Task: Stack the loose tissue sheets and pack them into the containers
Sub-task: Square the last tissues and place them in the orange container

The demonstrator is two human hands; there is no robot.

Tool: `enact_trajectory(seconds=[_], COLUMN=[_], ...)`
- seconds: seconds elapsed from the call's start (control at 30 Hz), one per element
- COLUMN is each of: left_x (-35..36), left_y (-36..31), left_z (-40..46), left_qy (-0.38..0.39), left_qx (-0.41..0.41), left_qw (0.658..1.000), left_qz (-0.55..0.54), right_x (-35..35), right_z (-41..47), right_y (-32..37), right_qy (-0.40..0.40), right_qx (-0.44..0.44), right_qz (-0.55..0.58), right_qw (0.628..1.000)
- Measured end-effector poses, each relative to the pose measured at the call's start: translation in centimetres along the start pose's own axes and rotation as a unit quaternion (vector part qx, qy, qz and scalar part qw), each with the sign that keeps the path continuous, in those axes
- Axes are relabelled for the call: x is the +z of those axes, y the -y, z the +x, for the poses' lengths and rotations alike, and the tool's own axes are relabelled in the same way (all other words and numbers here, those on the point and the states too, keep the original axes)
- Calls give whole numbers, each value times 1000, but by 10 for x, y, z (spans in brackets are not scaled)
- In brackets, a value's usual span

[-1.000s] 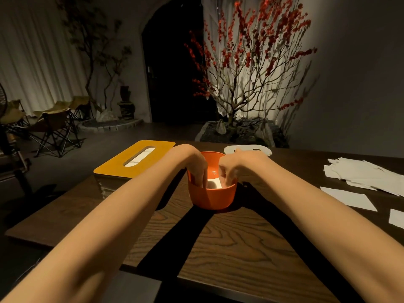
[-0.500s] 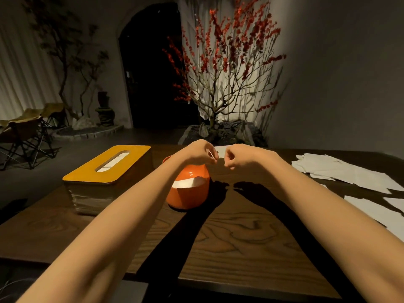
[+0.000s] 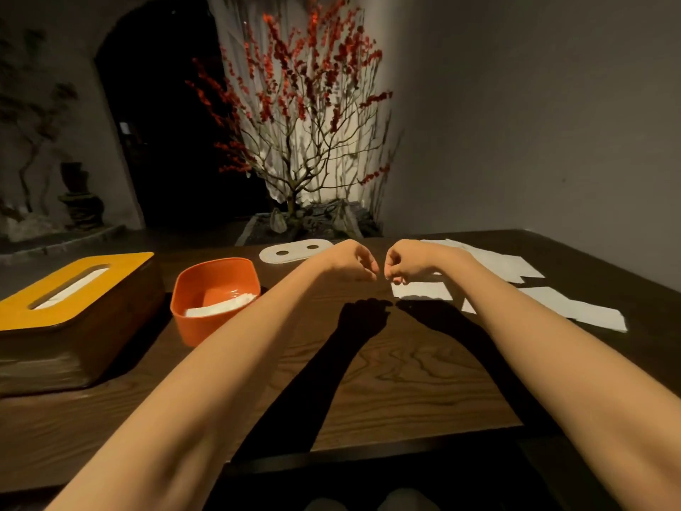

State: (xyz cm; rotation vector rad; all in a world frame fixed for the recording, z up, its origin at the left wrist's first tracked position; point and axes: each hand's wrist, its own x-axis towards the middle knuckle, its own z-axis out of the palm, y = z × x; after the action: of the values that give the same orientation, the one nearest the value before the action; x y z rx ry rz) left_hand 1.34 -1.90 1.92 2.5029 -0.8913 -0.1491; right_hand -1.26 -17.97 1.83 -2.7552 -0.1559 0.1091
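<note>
Loose tissue sheets (image 3: 523,289): on bench (image 3: 387,381), at 3 o'clock of clenched, empty left hand (image 3: 353,260) and right hand (image 3: 407,261).

Dimly lit lounge or tea-house-like interior, dark wooden table (image 3: 387,381) near, spotlit red-blossomed branch arrangement (image 3: 306,116) among rocks beyond it, dark arched doorway (image 3: 166,123) far left, stacked stone ornament (image 3: 79,197) beside bare plaster walls

No legible txt, labels, brands or nos. anywhere.
</note>
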Motion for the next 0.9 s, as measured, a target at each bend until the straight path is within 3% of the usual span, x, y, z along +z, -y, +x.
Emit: enact_trajectory(seconds=[0.43, 0.63, 0.8, 0.9], left_x=[80, 117, 149, 160], left_y=[-76, -115, -142, -143], left_z=[43, 55, 63, 72], left_qy=[109, 136, 183, 199], left_qx=[58, 62, 75, 89], left_qw=[990, 989, 979, 966], left_qz=[-64, 16, 55, 137], right_x=[-10, -17, -11, -7], right_z=[-70, -97, -107, -106], right_y=[-102, -138, -170, -182], right_qy=[-18, -15, -87, -108], right_qx=[143, 236, 282, 310], right_qz=[1, -20, -49, -75], right_qw=[990, 972, 954, 942])
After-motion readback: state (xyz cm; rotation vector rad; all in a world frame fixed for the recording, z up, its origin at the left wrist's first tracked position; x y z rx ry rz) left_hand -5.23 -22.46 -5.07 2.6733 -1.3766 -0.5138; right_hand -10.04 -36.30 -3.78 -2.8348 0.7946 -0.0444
